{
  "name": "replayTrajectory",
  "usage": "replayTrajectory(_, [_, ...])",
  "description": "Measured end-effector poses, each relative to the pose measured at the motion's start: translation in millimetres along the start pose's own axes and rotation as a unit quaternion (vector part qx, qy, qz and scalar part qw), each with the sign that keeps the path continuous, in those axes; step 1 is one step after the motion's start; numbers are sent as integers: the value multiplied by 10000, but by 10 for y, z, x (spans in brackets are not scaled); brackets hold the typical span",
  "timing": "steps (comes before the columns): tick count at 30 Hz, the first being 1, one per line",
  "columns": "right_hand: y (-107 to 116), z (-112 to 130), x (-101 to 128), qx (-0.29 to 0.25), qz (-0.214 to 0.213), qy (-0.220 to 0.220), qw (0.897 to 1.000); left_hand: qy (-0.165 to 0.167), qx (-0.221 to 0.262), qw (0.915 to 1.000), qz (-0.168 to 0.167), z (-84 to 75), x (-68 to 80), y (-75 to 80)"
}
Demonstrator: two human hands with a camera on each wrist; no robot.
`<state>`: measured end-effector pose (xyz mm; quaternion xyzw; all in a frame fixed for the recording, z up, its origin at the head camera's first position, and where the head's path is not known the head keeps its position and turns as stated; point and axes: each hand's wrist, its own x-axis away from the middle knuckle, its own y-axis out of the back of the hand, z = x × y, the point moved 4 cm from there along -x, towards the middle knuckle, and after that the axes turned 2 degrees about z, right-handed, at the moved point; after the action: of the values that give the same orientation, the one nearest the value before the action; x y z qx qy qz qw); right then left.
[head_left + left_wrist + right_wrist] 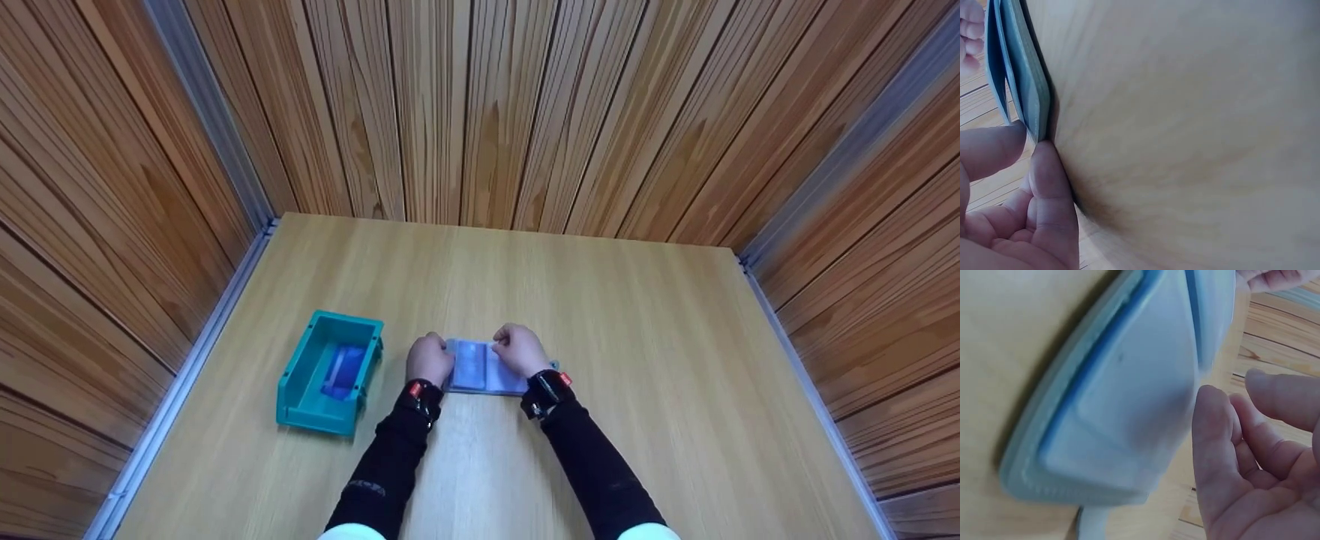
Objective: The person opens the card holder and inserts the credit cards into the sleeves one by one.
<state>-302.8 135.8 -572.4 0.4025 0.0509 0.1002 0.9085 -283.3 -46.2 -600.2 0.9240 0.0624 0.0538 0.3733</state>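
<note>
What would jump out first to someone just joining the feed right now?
Most striking is the pale blue packet lying near the front middle of the wooden table, with the left hand at its left edge and the right hand on its right part, fingers at its edge. Next comes the teal bin to the left of the hands, with something blue lying inside it.
</note>
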Motion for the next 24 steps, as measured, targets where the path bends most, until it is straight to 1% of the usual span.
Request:
replayTrajectory(6, [82,-126,23,52,-167,-256,9995,96,-4,9999,83,-15,17,8])
replayTrajectory(13, [183,-215,62,112,-354,-335,9987,-88,-16,9999,-94,-26,37,43])
replayTrajectory(19, [240,-285,76,112,-422,-516,9977,-76,24,9999,-110,-37,35,53])
replayTrajectory(24, [261,-332,97,233,-382,-675,9967,66,55,10000,11,-36,23,37])
